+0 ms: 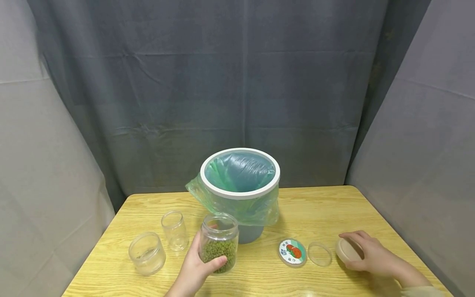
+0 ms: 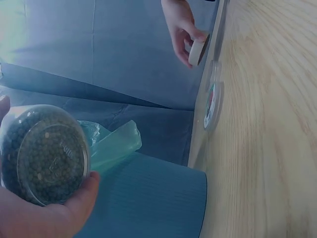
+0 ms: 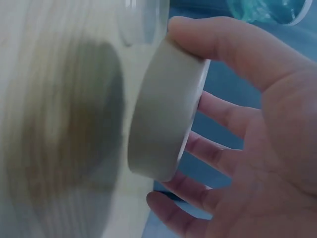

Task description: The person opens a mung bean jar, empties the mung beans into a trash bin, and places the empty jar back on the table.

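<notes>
My left hand [image 1: 198, 264] grips a clear jar [image 1: 219, 249] of small green beans, lidless and raised in front of the bin. In the left wrist view its round base [image 2: 52, 161] faces the camera, the beans showing through. At the right, my right hand [image 1: 378, 253] holds a pale beige round lid [image 1: 348, 251] by its edge, thumb on one side and fingers on the other. The lid [image 3: 166, 109] is tilted and casts a shadow on the table. Left of it lie a clear ring-like lid [image 1: 320, 254] and a round lid with a tomato picture [image 1: 292, 252].
A blue-grey bin [image 1: 250, 234] with a white rim and green plastic liner stands at the back middle of the wooden table [image 1: 304, 280]. Two clear containers, a tall one [image 1: 175, 231] and a wide short one [image 1: 147, 253], stand at the left. Grey curtains surround the table.
</notes>
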A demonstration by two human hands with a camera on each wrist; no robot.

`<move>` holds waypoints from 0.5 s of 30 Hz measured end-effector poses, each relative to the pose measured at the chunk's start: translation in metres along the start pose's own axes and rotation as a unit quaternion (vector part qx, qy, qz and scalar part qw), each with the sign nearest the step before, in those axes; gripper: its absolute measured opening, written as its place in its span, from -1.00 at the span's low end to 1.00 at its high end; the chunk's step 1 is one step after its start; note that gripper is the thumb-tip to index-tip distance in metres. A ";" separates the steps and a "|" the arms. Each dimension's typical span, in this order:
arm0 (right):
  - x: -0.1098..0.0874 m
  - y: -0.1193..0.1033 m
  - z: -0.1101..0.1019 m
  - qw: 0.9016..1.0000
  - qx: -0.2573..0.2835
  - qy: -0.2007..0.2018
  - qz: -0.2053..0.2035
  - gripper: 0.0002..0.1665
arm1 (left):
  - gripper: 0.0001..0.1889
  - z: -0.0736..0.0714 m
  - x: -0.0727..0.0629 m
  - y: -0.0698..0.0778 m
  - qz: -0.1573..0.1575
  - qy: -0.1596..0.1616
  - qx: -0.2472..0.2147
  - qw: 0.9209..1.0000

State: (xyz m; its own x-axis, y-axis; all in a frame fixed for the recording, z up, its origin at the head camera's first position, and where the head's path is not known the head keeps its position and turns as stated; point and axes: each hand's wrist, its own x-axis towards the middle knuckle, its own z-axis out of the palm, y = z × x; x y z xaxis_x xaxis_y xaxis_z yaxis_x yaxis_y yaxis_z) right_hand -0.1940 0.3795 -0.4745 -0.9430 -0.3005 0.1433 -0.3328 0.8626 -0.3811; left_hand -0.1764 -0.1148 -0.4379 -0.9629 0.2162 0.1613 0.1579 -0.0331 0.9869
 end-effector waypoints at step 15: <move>0.004 0.021 0.007 0.997 0.020 -0.058 0.051 -0.07 | -0.09 -0.002 0.000 -0.006 0.008 0.000 0.019 1.000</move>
State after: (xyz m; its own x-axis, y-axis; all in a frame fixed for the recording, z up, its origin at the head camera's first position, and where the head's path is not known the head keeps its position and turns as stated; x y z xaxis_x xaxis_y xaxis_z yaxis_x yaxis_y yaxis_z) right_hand -0.2046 0.3934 -0.4883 -0.9657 -0.2595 -0.0032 -0.2337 0.8747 -0.4246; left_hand -0.1783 -0.1165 -0.4438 -0.9604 0.2151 0.1771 0.1813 -0.0001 0.9834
